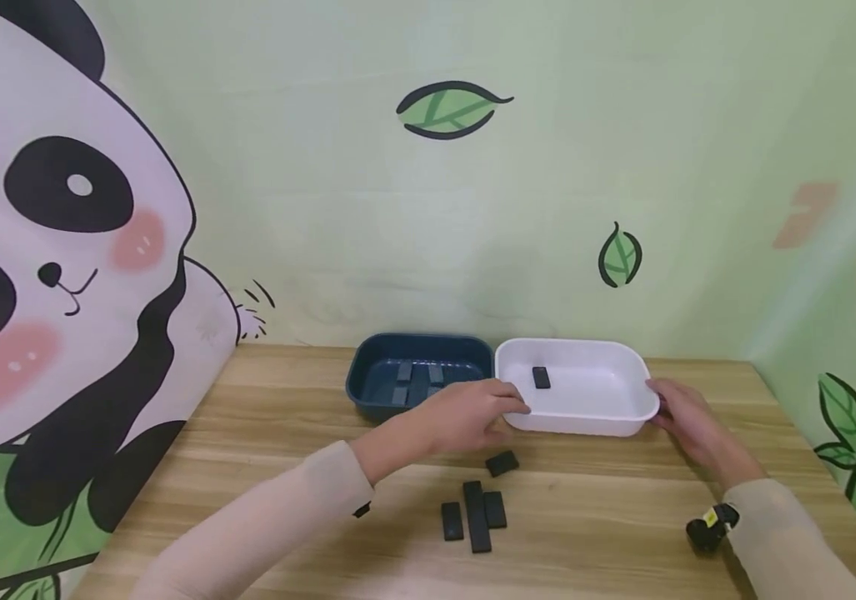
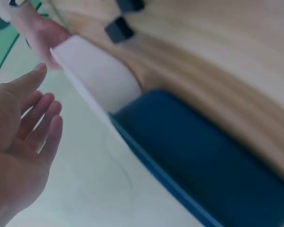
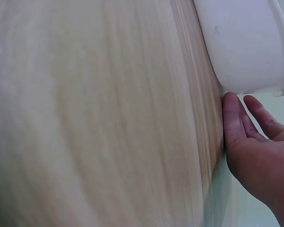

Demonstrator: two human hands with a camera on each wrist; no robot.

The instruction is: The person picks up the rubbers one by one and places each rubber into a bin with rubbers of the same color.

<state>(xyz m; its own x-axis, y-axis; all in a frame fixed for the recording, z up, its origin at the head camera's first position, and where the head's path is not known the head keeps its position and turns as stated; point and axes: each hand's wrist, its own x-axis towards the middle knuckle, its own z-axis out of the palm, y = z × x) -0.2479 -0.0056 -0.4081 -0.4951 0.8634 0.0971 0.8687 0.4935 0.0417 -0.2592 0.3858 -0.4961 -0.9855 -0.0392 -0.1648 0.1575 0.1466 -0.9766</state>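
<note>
A white tray (image 1: 593, 392) with one black block (image 1: 541, 377) inside stands by the back wall. My left hand (image 1: 468, 412) is over its front left corner, fingers loosely bent and holding nothing. In the left wrist view this same hand (image 2: 26, 137) shows an unfilled palm. At the tray's right end, my right hand (image 1: 690, 421) holds it by the rim and side. The right wrist view has the right hand's fingers (image 3: 233, 118) against the tray's lower end, with another fingertip up at the rim. A dark blue tray (image 1: 375, 408) adjoins on the left, several dark blocks inside.
On the wooden table (image 1: 585, 517), in front of the trays, lie several loose black blocks, among them a long bar (image 1: 477, 517) and a tilted short block (image 1: 502, 463). Behind stands a green wall (image 1: 322, 208) with panda and leaf drawings.
</note>
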